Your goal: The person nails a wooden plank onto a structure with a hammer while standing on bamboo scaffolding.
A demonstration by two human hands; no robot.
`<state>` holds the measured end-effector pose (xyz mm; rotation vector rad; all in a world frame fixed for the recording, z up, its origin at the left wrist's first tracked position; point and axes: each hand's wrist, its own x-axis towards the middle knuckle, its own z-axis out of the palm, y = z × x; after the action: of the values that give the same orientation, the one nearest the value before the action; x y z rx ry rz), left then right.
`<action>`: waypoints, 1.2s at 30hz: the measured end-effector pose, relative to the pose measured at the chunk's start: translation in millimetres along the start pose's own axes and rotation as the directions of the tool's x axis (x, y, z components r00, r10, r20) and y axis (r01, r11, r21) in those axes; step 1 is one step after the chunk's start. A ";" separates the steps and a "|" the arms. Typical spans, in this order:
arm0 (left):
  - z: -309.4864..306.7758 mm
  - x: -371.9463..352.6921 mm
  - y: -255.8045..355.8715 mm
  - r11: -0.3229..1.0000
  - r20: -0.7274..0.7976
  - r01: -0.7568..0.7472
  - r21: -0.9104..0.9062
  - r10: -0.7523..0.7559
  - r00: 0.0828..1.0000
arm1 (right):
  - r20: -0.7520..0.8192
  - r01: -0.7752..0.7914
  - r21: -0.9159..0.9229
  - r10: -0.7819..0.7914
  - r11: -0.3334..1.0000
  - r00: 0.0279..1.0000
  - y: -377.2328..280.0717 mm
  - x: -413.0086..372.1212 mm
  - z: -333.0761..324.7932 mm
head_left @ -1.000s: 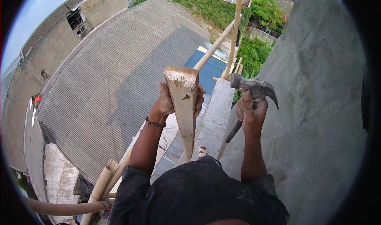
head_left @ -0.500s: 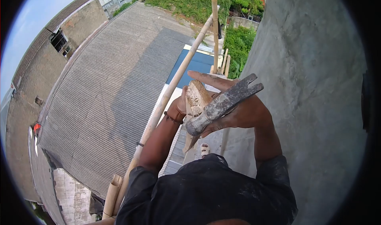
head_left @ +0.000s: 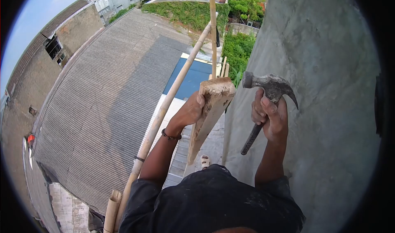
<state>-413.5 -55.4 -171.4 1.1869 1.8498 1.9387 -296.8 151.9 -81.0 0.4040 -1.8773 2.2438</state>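
Left hand (head_left: 190, 111) is closed on the near side of the board (head_left: 211, 113), close to its upper end, apparently to steady it; some fingers are hidden. The board slants, broad end up, between the pole (head_left: 166, 99) and the wall (head_left: 321, 93). Right hand (head_left: 273, 115) is wrapped around the hammer (head_left: 273, 86) high on the handle, just below the head, probably for control over reach. Striking face points toward the board, a small gap between; claw points toward the wall. Clearance appears limited by wall and pole; open air lies beyond the pole, above the roof (head_left: 109, 89).
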 end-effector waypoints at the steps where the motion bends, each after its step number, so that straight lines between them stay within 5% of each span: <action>1: 11.5 -1.8 12.4 0.988 -0.109 -0.023 0.152 0.039 0.993 | -0.128 0.076 -0.043 -0.081 0.996 0.988 3.5 -5.6 3.1; 3: 25.3 0.2 22.9 0.954 -0.203 -0.034 0.299 0.098 0.974 | -0.255 0.149 -0.100 -0.170 0.984 0.952 22.5 -23.6 -4.7; 4: 29.6 2.3 23.3 0.943 -0.244 -0.049 0.330 0.135 0.960 | -0.210 0.215 -0.355 -0.302 0.910 0.930 45.7 -35.6 -19.3; 6: 34.5 3.2 19.4 0.923 -0.306 -0.051 0.382 0.179 0.935 | -0.035 0.343 -0.732 -0.535 0.589 0.844 54.2 -42.0 -21.9; 8: 39.5 5.1 10.0 0.930 -0.320 -0.067 0.361 0.191 0.928 | 0.155 0.414 -0.883 -0.692 0.223 0.705 57.0 -39.8 -12.5; 11: 49.4 2.6 15.3 0.933 -0.370 -0.112 0.341 0.243 0.897 | -0.084 0.338 -0.795 -0.642 0.504 0.762 51.0 -31.6 17.5; 12: 49.2 1.7 17.6 0.940 -0.390 -0.129 0.317 0.254 0.885 | -0.090 0.339 -0.793 -0.647 0.507 0.757 53.2 -33.6 15.3; 14: 45.8 -2.0 18.8 0.949 -0.445 -0.146 0.279 0.262 0.856 | -0.257 -0.077 -0.499 -0.062 0.863 0.964 58.8 -41.3 5.8; 17: 30.3 -17.8 14.4 0.982 -0.427 -0.055 0.181 0.128 0.895 | -0.216 -0.041 -0.375 -0.044 0.926 0.975 57.8 -38.9 0.5; 20: 32.2 -22.3 14.3 0.974 -0.499 -0.041 0.223 0.150 0.854 | -0.113 -0.112 -0.017 0.109 0.994 0.988 53.7 -33.3 1.5; 22: 32.1 -22.5 12.6 0.969 -0.530 -0.029 0.244 0.159 0.833 | -0.038 -0.128 0.279 0.144 0.952 0.989 57.6 -28.6 5.3; 26: 28.8 -19.7 22.5 0.959 -0.573 -0.024 0.282 0.189 0.797 | 0.002 -0.044 0.466 0.049 0.884 0.999 56.7 -21.8 11.1; 30: 27.2 -23.1 28.5 0.938 -0.550 -0.064 0.339 0.253 0.796 | -0.042 0.036 0.249 -0.026 0.968 0.999 52.9 -10.1 13.1; 31: 26.3 -25.2 30.0 0.938 -0.555 -0.065 0.340 0.256 0.791 | -0.129 0.167 0.015 -0.164 0.986 0.978 52.9 -7.6 18.1; 33: 23.9 -29.0 33.9 0.930 -0.532 -0.050 0.364 0.252 0.809 | -0.185 0.347 -0.460 -0.470 0.817 0.863 52.4 -2.7 26.2; 35: 25.2 -29.8 41.6 0.912 -0.549 -0.051 0.407 0.289 0.784 | -0.119 0.366 -0.558 -0.508 0.745 0.853 41.5 -2.6 27.8; 36: 26.0 -30.4 44.7 0.893 -0.557 -0.048 0.448 0.321 0.766 | 0.050 0.457 -0.632 -0.556 0.626 0.830 38.4 -0.5 26.3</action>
<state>-360.0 -64.2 -145.7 0.9073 2.6799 2.3300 -306.2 119.0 -112.7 0.5423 -1.9608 1.1586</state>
